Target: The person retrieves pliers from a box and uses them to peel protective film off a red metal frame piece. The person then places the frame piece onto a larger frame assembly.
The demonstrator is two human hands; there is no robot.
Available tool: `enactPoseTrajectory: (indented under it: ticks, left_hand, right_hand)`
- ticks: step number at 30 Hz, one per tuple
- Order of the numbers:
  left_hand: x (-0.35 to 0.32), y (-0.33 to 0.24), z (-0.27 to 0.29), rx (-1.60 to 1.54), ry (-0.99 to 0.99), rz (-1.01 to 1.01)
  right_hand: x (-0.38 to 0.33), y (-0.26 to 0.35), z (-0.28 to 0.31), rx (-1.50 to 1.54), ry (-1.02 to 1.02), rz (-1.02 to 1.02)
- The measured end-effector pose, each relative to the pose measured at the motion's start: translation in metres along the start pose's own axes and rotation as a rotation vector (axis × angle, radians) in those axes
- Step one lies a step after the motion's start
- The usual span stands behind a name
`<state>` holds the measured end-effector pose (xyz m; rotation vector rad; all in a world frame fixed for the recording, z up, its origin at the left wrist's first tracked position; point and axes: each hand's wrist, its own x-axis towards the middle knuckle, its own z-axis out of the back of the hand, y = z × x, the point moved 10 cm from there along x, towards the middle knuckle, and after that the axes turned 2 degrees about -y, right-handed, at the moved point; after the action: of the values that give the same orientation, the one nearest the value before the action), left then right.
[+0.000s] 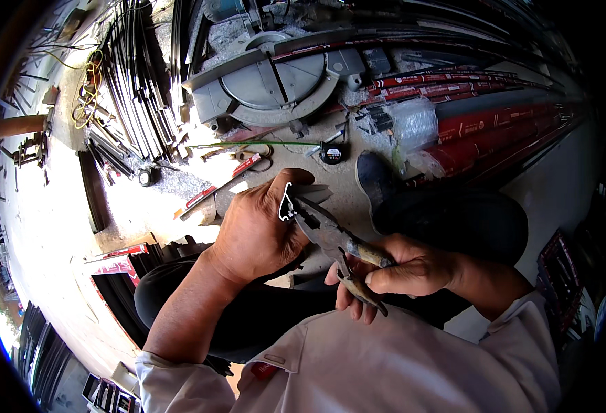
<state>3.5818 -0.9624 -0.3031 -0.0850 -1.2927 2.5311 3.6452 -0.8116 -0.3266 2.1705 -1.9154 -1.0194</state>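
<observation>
metal workshop: miter saw (275, 79), stacked aluminium profiles (134, 76), dusty concrete floor (55, 206)

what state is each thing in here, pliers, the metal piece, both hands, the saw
pliers: jaws closed on the metal piece
metal piece: short profile, held up off the floor
left hand: wrapped around the piece
right hand: squeezing the plier handles
miter saw: on the floor, untouched

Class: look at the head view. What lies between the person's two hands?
The pliers span the gap: the right hand grips the handles, and the jaws bite a small pale metal piece held in the left hand.
</observation>
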Motion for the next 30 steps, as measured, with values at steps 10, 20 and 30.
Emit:
enactPoseTrajectory:
  ticks: [10, 20, 30]
  left_hand:
    - [-0.010, 0.010, -0.011, -0.064, 0.097, 0.105]
    - [-0.019, -0.003, -0.029, -0.100, 0.233, 0.006]
    - [-0.012, 0.024, -0.013, -0.369, 0.009, 0.129]
  right_hand:
    - [-0.004, 0.001, -0.002, 0.023, -0.054, -0.066]
    - [-0.022, -0.013, 0.003, 0.100, -0.048, -0.248]
    - [-0.005, -0.007, -0.003, 0.028, 0.056, -0.108]
